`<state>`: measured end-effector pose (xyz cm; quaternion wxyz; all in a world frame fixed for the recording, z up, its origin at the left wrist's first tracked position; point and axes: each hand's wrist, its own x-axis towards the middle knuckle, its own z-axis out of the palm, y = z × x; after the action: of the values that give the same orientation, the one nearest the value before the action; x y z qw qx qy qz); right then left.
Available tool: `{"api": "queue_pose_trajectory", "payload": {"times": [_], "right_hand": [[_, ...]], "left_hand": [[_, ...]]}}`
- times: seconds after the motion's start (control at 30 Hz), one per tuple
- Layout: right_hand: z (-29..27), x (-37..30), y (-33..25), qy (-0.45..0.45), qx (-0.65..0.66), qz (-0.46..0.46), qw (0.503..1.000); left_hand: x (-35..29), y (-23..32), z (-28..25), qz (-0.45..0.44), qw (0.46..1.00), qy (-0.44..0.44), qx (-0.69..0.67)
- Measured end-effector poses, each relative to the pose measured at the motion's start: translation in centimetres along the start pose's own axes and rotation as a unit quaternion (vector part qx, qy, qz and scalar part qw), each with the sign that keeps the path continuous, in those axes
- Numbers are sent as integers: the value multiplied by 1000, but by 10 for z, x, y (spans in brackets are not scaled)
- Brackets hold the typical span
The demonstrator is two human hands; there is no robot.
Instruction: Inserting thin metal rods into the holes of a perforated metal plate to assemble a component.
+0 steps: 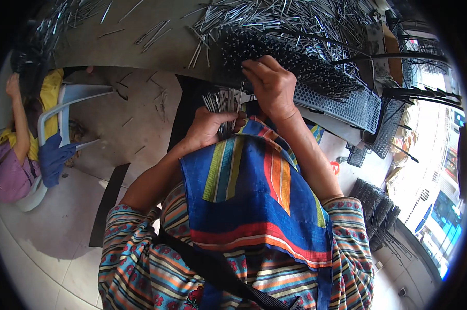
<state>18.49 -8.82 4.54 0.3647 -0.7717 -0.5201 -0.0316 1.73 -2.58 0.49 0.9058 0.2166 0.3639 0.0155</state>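
My left hand [208, 125] is closed around a bundle of thin metal rods [224, 101], held upright in front of my apron. One rod [241, 94] stands a little apart from the bundle, rising toward my right hand. My right hand [272, 85] is curled in a pinch just above and beyond the bundle; what its fingertips hold, if anything, is hidden. Right beside it is a perforated metal rack [342, 106], densely packed with upright dark rods [295, 64]. My right fingers overlap the near left part of these rods in the view.
A large heap of loose metal rods [290, 18] lies on the table [156, 54] behind the rack. Black metal bars [399, 57] jut out at the right. On the left, a co-worker [16, 170] sits on a plastic chair [63, 108]. Black wire racks [375, 206] stand low at right.
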Motion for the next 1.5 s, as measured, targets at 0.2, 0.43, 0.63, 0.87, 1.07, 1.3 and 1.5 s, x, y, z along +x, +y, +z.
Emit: {"api": "queue_pose_trajectory", "payload": {"times": [0.2,0.43,0.63,0.87,1.07,1.3,1.5], "right_hand": [[-10,12,-5,-47,-106,-76,990],[-19,-8,6,19,-86,-8,996],[-8,-26,6,-1,-96,-3,995],[0,-22,8,17,-129,-29,991],[-13,-5,4,49,-104,-88,989],[-10,0,-1,-37,-97,-68,992],[-14,-21,3,-34,-25,55,998]], "left_hand": [[1,8,5,12,999,9,-36],[2,2,0,23,999,10,-34],[2,-2,0,20,999,5,-37],[0,-1,-2,16,998,9,-52],[-1,0,-4,15,999,7,-41],[-3,1,2,12,999,12,-35],[-2,1,2,26,999,-10,-25]]}}
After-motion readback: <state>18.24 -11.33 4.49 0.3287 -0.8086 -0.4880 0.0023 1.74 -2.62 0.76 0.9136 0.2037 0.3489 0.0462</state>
